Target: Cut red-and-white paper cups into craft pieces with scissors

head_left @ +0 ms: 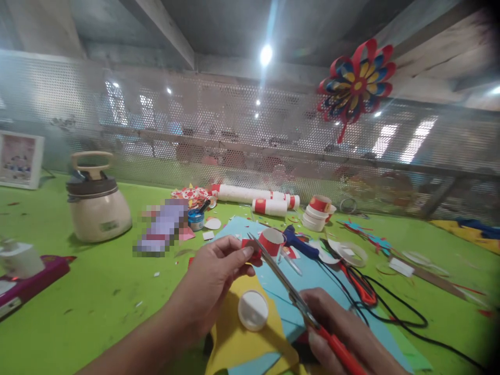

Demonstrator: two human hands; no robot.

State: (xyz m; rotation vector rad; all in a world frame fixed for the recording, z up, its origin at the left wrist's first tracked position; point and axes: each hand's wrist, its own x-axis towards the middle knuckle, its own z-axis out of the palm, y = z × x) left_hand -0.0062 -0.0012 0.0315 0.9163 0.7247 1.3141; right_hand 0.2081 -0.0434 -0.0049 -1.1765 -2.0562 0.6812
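My left hand (219, 276) pinches a small red piece of paper (250, 245) between thumb and fingers. In my right hand (336, 323) is a pair of scissors (287, 286) with red handles, its blades pointing up and left to the red piece. Whether the blades are parted or touch the paper, I cannot tell. Just behind the blades stands a cut red paper cup ring (272, 240). Below my hands a white round disc (253, 310) lies on a yellow sheet (230, 338), which overlaps light blue sheets (281, 297).
A blue glue gun (299, 242) with a black cord lies behind the scissors, near another red-handled tool (357, 284). Paper cups (269, 207) are stacked at the back. A beige kettle (97, 208) and a purple power strip (35, 284) stand left. A paper flower (357, 83) hangs upper right.
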